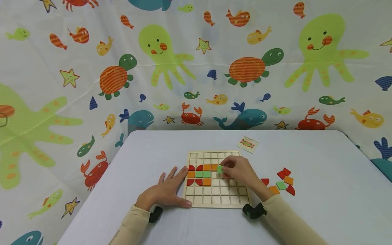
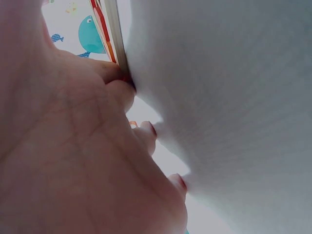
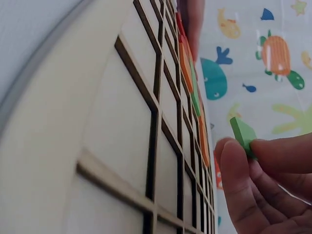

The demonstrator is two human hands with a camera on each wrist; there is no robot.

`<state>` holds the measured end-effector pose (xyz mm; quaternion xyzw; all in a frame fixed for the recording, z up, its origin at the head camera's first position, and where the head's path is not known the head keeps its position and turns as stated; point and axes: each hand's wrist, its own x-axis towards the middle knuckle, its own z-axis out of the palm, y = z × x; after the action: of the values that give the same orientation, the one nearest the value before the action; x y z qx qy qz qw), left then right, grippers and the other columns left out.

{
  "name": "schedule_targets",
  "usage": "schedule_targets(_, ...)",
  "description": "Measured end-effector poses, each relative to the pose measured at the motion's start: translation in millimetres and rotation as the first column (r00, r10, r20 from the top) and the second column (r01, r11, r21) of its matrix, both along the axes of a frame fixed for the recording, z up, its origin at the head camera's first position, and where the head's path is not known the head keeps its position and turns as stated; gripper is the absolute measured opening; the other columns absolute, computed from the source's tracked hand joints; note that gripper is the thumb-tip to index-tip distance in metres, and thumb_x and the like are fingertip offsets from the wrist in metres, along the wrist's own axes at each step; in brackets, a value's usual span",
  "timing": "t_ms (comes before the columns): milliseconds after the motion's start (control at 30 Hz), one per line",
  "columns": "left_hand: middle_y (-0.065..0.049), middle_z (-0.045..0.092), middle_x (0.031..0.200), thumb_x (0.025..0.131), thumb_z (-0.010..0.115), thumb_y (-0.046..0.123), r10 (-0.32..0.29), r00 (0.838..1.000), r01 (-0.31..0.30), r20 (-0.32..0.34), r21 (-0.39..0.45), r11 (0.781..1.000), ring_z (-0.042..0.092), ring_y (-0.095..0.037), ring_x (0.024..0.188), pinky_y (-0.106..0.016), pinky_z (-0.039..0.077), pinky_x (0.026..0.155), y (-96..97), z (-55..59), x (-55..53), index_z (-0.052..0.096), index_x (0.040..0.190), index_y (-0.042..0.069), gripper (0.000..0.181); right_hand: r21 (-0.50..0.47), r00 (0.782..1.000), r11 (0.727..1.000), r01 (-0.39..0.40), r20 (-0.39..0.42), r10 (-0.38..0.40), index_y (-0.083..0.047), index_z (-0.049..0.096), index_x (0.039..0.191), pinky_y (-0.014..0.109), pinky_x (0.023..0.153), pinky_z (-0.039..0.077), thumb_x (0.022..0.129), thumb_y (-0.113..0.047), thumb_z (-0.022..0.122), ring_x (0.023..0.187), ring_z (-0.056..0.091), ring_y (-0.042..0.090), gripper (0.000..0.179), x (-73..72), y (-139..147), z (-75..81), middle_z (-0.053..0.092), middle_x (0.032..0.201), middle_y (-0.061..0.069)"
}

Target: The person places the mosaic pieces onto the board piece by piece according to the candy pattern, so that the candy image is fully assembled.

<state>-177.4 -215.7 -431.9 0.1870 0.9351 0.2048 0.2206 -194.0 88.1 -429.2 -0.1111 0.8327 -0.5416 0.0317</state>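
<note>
A wooden grid board (image 1: 214, 201) lies on the white table, with red, orange and green tiles filling cells at its left middle. My left hand (image 1: 166, 189) rests spread beside it, fingertips and thumb at the board's left edge; the left wrist view shows the palm and the board's edge (image 2: 118, 39). Between thumb and fingertips my right hand (image 1: 239, 170) pinches a green square tile (image 3: 243, 135), held just over the board. In the head view this tile overlaps the cells right of the top orange tiles (image 1: 210, 167).
Loose red, orange and green tiles (image 1: 281, 185) lie scattered right of the board. Behind the board's right corner lies a small pattern card (image 1: 247, 144). A curtain (image 1: 183, 68) printed with sea animals hangs behind the table.
</note>
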Motion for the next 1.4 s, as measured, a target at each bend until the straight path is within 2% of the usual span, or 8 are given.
schedule_targets(333, -0.003, 0.015, 0.179, 0.077, 0.090, 0.060, -0.002, 1.000, 0.002, 0.006, 0.007, 1.000, 0.000, -0.035, 0.164, -0.068, -0.006, 0.125, 0.0, -2.0, -0.7, 0.020, 0.173, 0.015, 0.127, -0.002, 0.998, 1.000, 0.021, 0.061, -0.021, 0.007, 0.074, 0.108, 0.030, 0.065, 0.063, 0.099, 0.007, 0.068, 0.066, 0.071, 0.021, 0.011, -0.4, -12, -5.2, 0.072, 0.081, 0.008)
schedule_targets(567, -0.003, 0.015, 0.179, 0.078, 0.089, 0.061, -0.005, 1.000, 0.005, 0.005, -0.001, 1.000, -0.001, -0.035, 0.164, -0.068, -0.006, 0.125, -0.7, -2.7, -1.1, 0.019, 0.173, 0.014, 0.127, 0.020, 1.000, 1.000, -0.008, 0.028, 0.008, 0.006, 0.076, 0.107, 0.033, 0.063, 0.062, 0.097, 0.007, 0.067, 0.064, 0.070, 0.020, 0.013, -3.0, -13, -8.8, 0.072, 0.082, 0.007)
schedule_targets(800, -0.003, 0.015, 0.179, 0.078, 0.089, 0.061, -0.011, 1.000, 0.011, 0.004, 0.000, 1.000, -0.001, -0.035, 0.164, -0.068, -0.006, 0.125, -0.8, -1.8, -1.8, 0.019, 0.173, 0.014, 0.127, 0.086, 0.999, 0.996, 0.020, 0.040, -0.024, 0.002, 0.078, 0.106, 0.033, 0.062, 0.060, 0.096, 0.004, 0.069, 0.063, 0.067, 0.018, 0.014, -4.4, -17, -7.3, 0.070, 0.083, 0.004)
schedule_targets(1067, -0.003, 0.015, 0.179, 0.078, 0.089, 0.062, -0.004, 1.000, 0.004, 0.001, -0.008, 1.000, 0.000, -0.035, 0.164, -0.068, -0.006, 0.125, 0.2, -1.0, -2.2, 0.019, 0.173, 0.014, 0.128, 0.149, 1.000, 0.989, 0.016, 0.010, -0.017, -0.003, 0.078, 0.100, 0.031, 0.062, 0.054, 0.094, -0.001, 0.072, 0.062, 0.062, 0.015, 0.009, -6.3, -19, -10.0, 0.069, 0.082, 0.001)
schedule_targets(1400, -0.003, 0.014, 0.180, 0.077, 0.089, 0.062, 0.002, 1.000, -0.002, 0.005, -0.010, 1.000, -0.001, -0.035, 0.164, -0.068, -0.007, 0.125, -0.5, -2.2, -2.5, 0.018, 0.173, 0.016, 0.128, 0.181, 1.000, 0.983, 0.021, -0.018, -0.018, -0.004, 0.079, 0.097, 0.033, 0.066, 0.053, 0.093, -0.001, 0.074, 0.063, 0.061, 0.013, 0.006, -7.5, -23, -11.8, 0.068, 0.082, -0.001)
